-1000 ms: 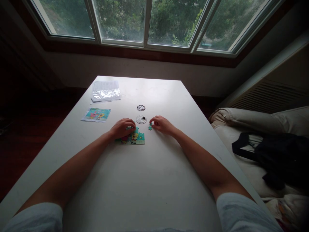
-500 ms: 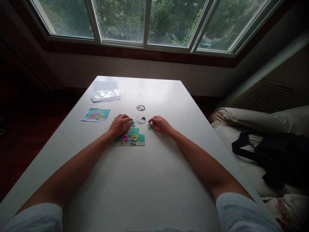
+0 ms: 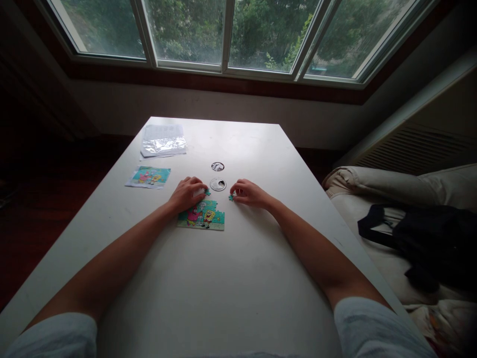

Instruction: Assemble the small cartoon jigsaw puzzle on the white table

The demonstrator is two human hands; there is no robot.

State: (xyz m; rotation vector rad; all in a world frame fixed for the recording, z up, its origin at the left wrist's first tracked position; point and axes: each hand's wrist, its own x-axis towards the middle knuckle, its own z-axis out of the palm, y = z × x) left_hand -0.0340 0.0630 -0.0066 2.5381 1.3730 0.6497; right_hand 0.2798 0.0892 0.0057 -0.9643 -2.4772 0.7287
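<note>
A partly assembled jigsaw puzzle (image 3: 201, 217) with cartoon figures on teal lies flat on the white table, its upper right corner stepped. My left hand (image 3: 186, 193) is at the puzzle's upper left edge, fingers curled, with the thumb and fingertips on a small teal puzzle piece (image 3: 207, 192). To the right, apart from the puzzle, my right hand (image 3: 249, 192) pinches at another teal puzzle piece (image 3: 231, 198) close to the tabletop. Its fingers partly hide that piece.
Two round inserts (image 3: 218, 184) lie in the table (image 3: 223, 288) just beyond my hands. A picture sheet (image 3: 150, 177) with the same cartoon is at left, and papers with a clear plastic sleeve (image 3: 164, 141) lie behind it. A pale sofa (image 3: 357, 199) holds a dark bag (image 3: 436, 243).
The puzzle has slid a little toward me. My left hand has drawn off its top part, uncovering more of the picture. My right hand has shifted only slightly around its piece.
</note>
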